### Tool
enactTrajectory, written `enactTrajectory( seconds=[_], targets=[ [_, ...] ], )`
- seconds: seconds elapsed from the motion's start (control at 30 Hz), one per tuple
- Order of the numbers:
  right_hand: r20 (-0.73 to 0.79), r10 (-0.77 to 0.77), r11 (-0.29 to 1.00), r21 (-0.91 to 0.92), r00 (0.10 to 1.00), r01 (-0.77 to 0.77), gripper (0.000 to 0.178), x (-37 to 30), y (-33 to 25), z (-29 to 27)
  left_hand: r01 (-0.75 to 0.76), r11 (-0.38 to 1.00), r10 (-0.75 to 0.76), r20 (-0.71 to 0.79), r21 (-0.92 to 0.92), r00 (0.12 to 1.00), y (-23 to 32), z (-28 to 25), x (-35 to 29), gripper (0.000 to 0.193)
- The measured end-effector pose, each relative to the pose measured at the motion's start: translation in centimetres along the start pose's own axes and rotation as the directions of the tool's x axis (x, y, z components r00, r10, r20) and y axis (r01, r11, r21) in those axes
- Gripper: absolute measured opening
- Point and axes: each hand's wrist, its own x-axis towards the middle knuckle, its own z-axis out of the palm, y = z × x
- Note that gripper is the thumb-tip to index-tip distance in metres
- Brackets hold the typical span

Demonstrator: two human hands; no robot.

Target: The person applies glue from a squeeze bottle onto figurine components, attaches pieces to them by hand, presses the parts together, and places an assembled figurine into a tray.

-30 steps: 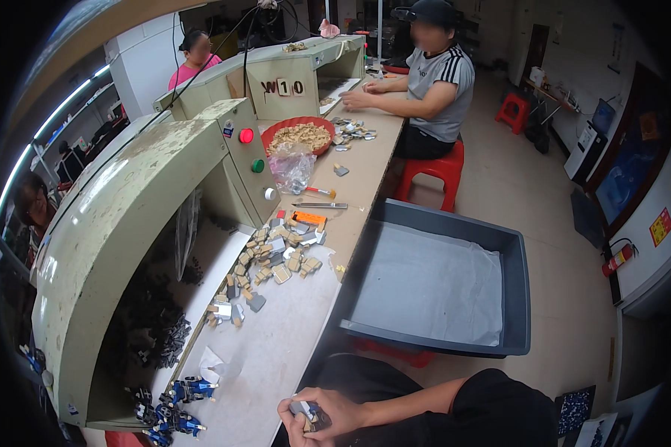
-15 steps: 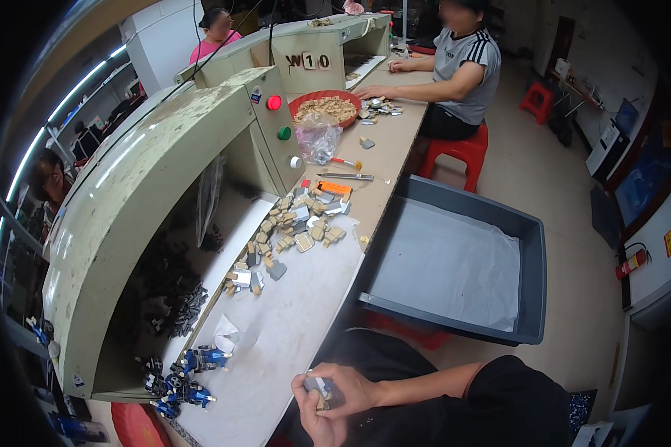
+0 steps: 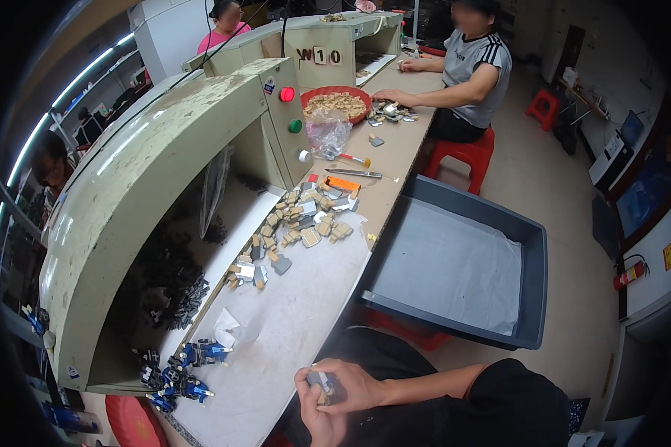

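Close to my lap, at the front edge of the worktable, both hands meet around a small grey and tan block-like part. My right hand wraps over it from the right, fingers curled. From below, my left hand grips the same part with bent fingers. Much of the part is hidden by the fingers. On the white table sheet, beyond my hands, lies a loose pile of similar grey and tan parts. Several blue and black toy figures lie at the near left, beside a crumpled white tissue.
A cream arched machine housing covers the table's left side, with small black parts inside. At right stands a grey tray lined with paper. Farther off are a red basin, a knife, a brush and a seated co-worker.
The whole view has shifted slightly, so the bench appears a little farther right. Both hands keep their hold on the part, with the fingers only slightly moved.
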Motion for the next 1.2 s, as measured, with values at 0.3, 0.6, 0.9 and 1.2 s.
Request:
enactTrajectory(
  seconds=[0.3,0.6,0.9,1.2],
  targets=[
    [0.398,-0.022,0.982,-0.165,0.917,0.095,0.059,10.3,0.5,-12.7,0.101,0.984,-0.103,-0.01,-0.15,0.995,0.8,1.3,4.2,0.036],
    [-0.459,0.274,0.565,-0.634,0.845,-0.527,0.029,24.9,17.2,-31.7,0.11,0.992,-0.112,-0.03,-0.067,0.993,0.8,3.4,7.6,0.033],
    [-0.556,0.312,0.36,-0.681,0.77,-0.637,0.044,29.2,22.4,-33.6,0.125,0.992,-0.126,-0.083,-0.021,0.989,0.5,3.1,9.1,0.033],
    [-0.516,0.476,0.796,-0.091,0.713,-0.598,0.026,27.4,20.2,-32.7,0.124,0.992,-0.124,-0.058,-0.005,0.991,0.5,2.7,8.8,0.034]
  ],
)
